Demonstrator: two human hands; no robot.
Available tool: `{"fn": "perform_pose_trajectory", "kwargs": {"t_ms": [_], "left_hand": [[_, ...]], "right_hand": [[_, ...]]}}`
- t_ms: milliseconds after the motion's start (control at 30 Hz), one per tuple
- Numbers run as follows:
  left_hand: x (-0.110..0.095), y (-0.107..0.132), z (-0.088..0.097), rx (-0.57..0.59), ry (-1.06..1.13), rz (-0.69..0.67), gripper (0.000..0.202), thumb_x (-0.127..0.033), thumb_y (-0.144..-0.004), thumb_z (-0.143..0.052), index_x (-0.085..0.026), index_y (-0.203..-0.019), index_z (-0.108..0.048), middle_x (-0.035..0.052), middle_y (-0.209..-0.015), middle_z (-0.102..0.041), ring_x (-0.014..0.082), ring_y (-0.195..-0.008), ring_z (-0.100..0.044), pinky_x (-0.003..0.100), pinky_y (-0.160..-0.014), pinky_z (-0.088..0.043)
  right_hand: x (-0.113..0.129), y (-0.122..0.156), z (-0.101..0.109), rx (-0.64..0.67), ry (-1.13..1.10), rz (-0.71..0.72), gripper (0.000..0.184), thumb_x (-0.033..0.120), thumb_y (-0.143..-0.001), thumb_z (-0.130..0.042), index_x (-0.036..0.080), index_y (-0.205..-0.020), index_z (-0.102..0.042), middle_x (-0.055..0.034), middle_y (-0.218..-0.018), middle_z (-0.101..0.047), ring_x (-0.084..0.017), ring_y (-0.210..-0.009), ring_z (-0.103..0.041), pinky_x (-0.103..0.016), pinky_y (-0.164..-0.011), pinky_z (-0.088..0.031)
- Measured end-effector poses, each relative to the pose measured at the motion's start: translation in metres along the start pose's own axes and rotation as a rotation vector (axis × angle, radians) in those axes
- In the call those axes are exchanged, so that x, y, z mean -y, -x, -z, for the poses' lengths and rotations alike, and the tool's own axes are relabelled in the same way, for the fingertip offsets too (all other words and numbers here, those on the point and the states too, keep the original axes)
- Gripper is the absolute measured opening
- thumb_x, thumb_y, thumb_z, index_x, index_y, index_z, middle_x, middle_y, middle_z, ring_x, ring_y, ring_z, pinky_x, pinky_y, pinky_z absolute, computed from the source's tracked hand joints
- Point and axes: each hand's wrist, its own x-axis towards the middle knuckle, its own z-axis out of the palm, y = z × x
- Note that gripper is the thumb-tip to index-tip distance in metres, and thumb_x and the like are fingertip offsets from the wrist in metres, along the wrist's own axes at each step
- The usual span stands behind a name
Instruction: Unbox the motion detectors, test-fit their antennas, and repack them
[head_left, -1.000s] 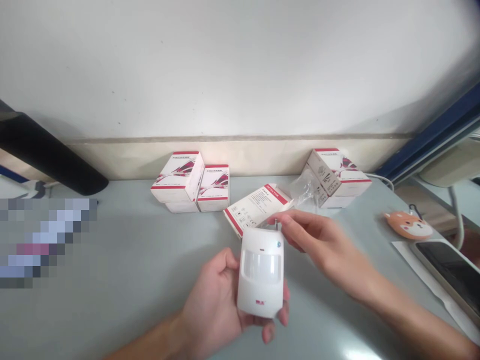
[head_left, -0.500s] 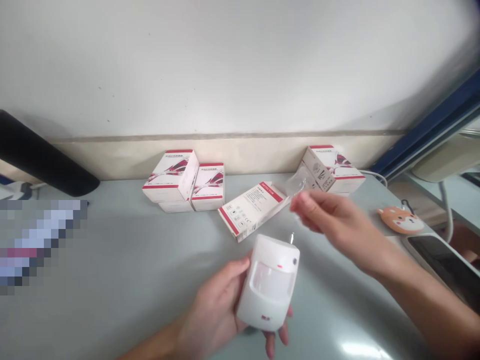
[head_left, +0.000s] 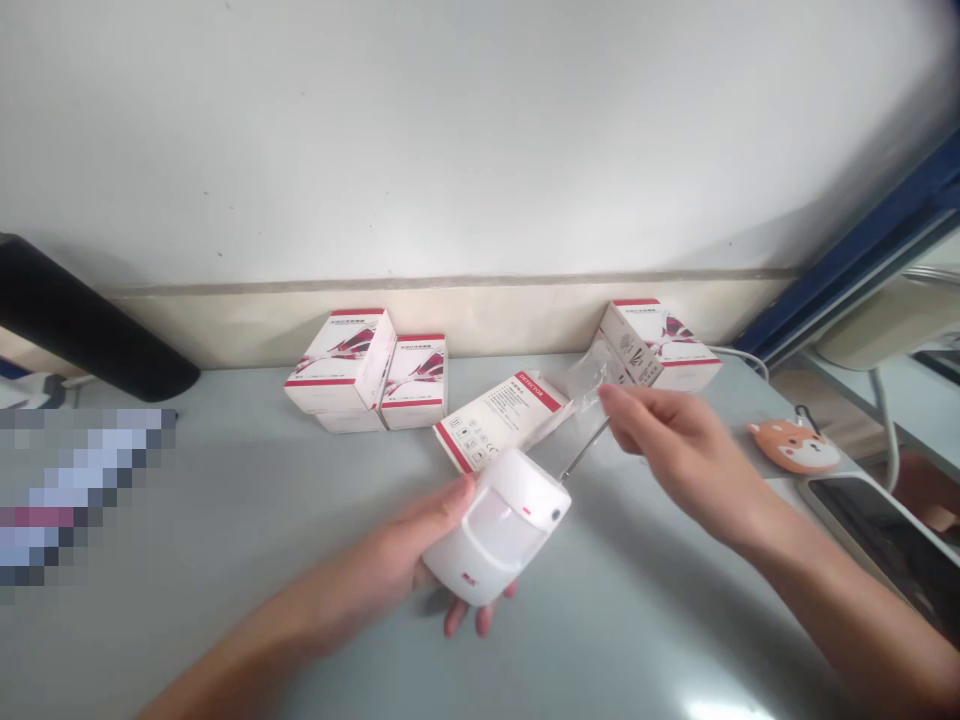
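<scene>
My left hand (head_left: pixel 409 560) is wrapped round a white motion detector (head_left: pixel 495 525) with a frosted lens window, tilted to the upper right just above the grey table (head_left: pixel 247 540). A thin metal antenna (head_left: pixel 583 448) sticks out of the detector's top corner. My right hand (head_left: pixel 667 445) pinches the antenna's far tip with thumb and fingers. Behind the detector lies a flat white-and-red detector box (head_left: pixel 499 418).
Two white-and-red boxes (head_left: pixel 367 370) stand by the wall at centre left, another box (head_left: pixel 652 345) with a clear plastic bag (head_left: pixel 589 375) at right. A fox-shaped charm (head_left: pixel 795 447) and a phone (head_left: pixel 877 530) lie at right. A black object (head_left: pixel 82 330) juts in at left.
My left hand tilted the detector to the right and moved it up and left. My right hand drew the antenna out to a longer length and now holds its tip.
</scene>
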Motion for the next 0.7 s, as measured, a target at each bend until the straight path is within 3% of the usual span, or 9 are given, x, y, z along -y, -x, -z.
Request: {"fn": "perform_pose_trajectory", "kwargs": {"t_ms": [133,333,400,533,700], "left_hand": [[-0.014,0.008,0.009,0.041,-0.038,0.078,0.066,-0.068,-0.106,-0.03,-0.014,-0.109,-0.068,0.0112,-0.087,-0.074,0.0182,-0.064,-0.063,0.029,-0.058,-0.042],[-0.009,0.006,0.018,0.139,-0.078,0.083,0.068,-0.063,-0.109,-0.024,-0.014,-0.104,-0.072,0.0124,-0.09,-0.074,0.016,-0.062,-0.06,0.028,-0.059,-0.043],[-0.004,0.004,0.024,0.176,-0.062,0.091,0.072,-0.064,-0.108,-0.021,-0.013,-0.107,-0.072,0.0134,-0.092,-0.074,0.017,-0.064,-0.062,0.028,-0.058,-0.043],[0.001,0.002,0.032,0.211,-0.029,0.125,0.073,-0.063,-0.108,-0.021,-0.011,-0.11,-0.072,0.0147,-0.095,-0.073,0.0188,-0.069,-0.064,0.028,-0.059,-0.045],[0.003,0.002,0.036,0.228,-0.016,0.088,0.061,-0.059,-0.109,-0.028,-0.013,-0.121,-0.067,0.0153,-0.102,-0.075,0.0207,-0.075,-0.068,0.029,-0.065,-0.047]], "right_hand": [[-0.001,-0.009,0.024,-0.286,-0.025,0.034,0.056,0.057,-0.1,-0.057,0.022,-0.061,-0.038,0.0035,-0.06,-0.031,-0.011,-0.055,-0.026,-0.029,-0.049,-0.021],[-0.002,-0.009,0.052,-0.598,-0.092,0.089,0.048,0.038,-0.097,-0.065,0.021,-0.057,-0.045,0.0024,-0.057,-0.034,-0.01,-0.05,-0.026,-0.033,-0.047,-0.018],[-0.005,-0.01,0.052,-0.619,-0.085,0.106,0.048,0.038,-0.097,-0.065,0.021,-0.056,-0.045,0.0019,-0.056,-0.034,-0.011,-0.05,-0.026,-0.034,-0.048,-0.016],[-0.017,-0.017,0.048,-0.57,-0.144,0.334,0.055,0.043,-0.102,-0.061,0.021,-0.055,-0.041,0.0011,-0.057,-0.037,-0.013,-0.056,-0.032,-0.035,-0.054,-0.022],[-0.024,-0.019,0.048,-0.494,-0.116,0.419,0.044,0.051,-0.104,-0.058,0.022,-0.072,-0.062,-0.0024,-0.073,-0.057,-0.013,-0.058,-0.044,-0.035,-0.056,-0.03]]}}
